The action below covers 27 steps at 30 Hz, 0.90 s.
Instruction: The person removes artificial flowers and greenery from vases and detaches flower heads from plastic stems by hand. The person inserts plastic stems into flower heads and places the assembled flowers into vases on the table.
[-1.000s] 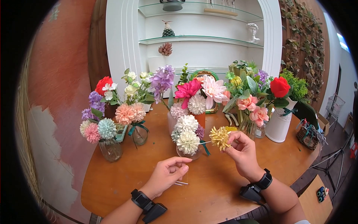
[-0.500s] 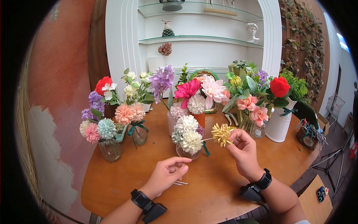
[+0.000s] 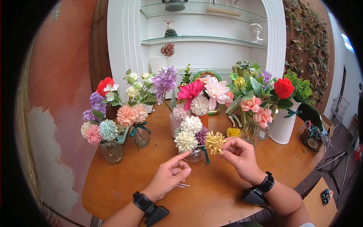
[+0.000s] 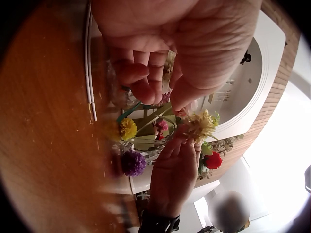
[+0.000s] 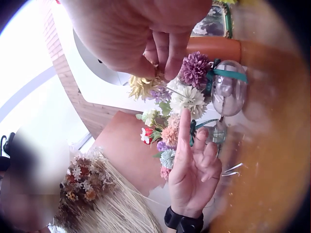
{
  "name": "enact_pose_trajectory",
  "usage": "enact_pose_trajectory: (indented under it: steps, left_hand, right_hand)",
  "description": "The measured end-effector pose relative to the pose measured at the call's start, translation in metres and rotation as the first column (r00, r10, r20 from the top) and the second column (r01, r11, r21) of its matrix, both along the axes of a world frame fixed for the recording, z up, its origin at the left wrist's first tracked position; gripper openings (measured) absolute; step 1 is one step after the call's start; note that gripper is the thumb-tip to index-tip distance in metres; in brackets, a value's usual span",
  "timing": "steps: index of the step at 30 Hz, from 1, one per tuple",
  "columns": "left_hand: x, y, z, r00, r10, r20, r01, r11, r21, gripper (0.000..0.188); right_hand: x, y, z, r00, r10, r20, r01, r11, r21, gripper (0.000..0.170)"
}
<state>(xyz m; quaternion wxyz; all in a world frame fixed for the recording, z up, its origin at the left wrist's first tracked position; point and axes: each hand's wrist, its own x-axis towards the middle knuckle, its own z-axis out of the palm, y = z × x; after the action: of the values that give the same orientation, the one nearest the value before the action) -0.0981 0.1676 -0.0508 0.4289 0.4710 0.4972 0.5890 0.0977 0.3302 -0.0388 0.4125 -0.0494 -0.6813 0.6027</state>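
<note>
My right hand (image 3: 242, 159) pinches a gold flower (image 3: 215, 143) just under its head, its thin pale stem pointing left across the front of the round glass vase (image 3: 194, 156). White pompom flowers (image 3: 186, 141) and a purple one (image 3: 201, 135) stand in that vase, which has a teal ribbon. My left hand (image 3: 170, 177) holds nothing; its index finger points at the lower white flower, the other fingers loosely bent. Whether that fingertip touches the stem or flower, I cannot tell. In the right wrist view, the gold flower (image 5: 142, 87) hangs from my right fingertips.
Thin white sticks (image 3: 184, 185) lie beside my left hand. A yellow flower (image 3: 233, 132) rests behind my right hand. Glass vases (image 3: 112, 152) with flowers stand at left, a white pitcher (image 3: 283, 126) and wicker basket (image 3: 313, 137) at right. Pliers (image 3: 235, 120) lie farther back.
My right hand has brought the gold flower left and slightly down. The lower white flower has shifted left. My left index finger has straightened and risen toward the vase.
</note>
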Motion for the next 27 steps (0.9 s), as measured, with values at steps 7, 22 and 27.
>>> enact_pose_trajectory:
  steps: [7, 22, 27]
  left_hand:
    - [-0.0005, -0.0004, 0.0, 1.0, 0.009, -0.017, -0.009, 1.0, -0.027, 0.068]
    - [0.0002, -0.0002, 0.0002, 0.998, 0.057, -0.001, -0.057, 0.998, -0.014, 0.07]
    - [-0.0002, -0.0007, 0.0012, 0.998, 0.061, -0.002, -0.061, 0.998, -0.025, 0.07]
  right_hand:
    - [0.0015, 0.0014, 0.0033, 0.989, -0.112, -0.1, 0.116, 0.993, 0.03, 0.007]
    - [0.0021, 0.0009, 0.006, 0.895, -0.383, 0.231, 0.243, 0.85, 0.467, 0.036]
    - [0.0017, 0.0002, 0.0034, 0.894, -0.371, 0.252, 0.222, 0.854, 0.471, 0.029]
